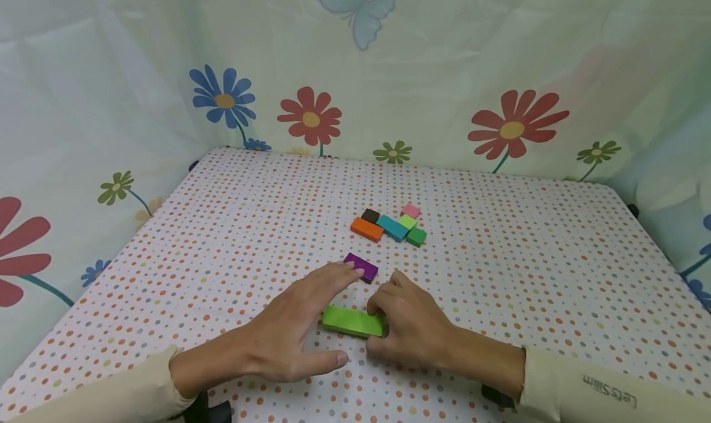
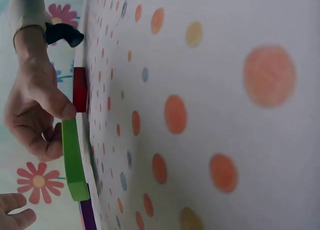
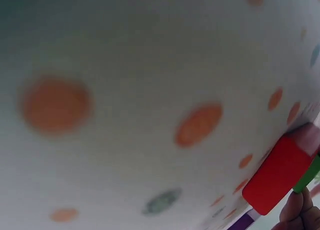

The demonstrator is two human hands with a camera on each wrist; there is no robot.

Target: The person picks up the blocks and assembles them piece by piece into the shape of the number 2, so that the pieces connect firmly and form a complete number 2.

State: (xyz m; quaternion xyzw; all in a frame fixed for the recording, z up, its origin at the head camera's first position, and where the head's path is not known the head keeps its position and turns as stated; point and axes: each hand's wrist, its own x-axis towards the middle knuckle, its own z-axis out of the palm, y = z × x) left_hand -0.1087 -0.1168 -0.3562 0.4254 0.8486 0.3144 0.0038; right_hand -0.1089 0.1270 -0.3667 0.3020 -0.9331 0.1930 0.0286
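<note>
From where I stand, the work sits at the lower centre of the head view frame. The right hand (image 1: 411, 327) grips the right end of a long, bright-green rectangular block (image 1: 350, 321) between curled fingers and thumb; the block's left end extends toward the opposite hand. Whether its underside contacts the table cannot be told. The left hand (image 1: 294, 327), left of lower centre, is spread wide with thumb and fingers apart, and holds nothing. Its fingertips overlap a flat purple rectangular block (image 1: 362, 268) in the head view, yet sit apart from the blocks in the left wrist view. A red rectangular block (image 2: 80, 90) appears just beside the right hand at the left of the left wrist frame. Just above centre in the head frame lies a cluster: orange rectangular block (image 1: 366, 229), black-brown block (image 1: 370, 215), blue rectangular block (image 1: 392, 228), small lime block (image 1: 408, 221), small dark-green block (image 1: 416, 236) and small pink block (image 1: 411, 210). The supporting surface is a white dotted tabletop (image 1: 511, 256). A pale flower-printed curtain (image 1: 422, 83) spans the upper frame. Cream sleeves (image 1: 611, 383) enter at both lower corners.
</note>
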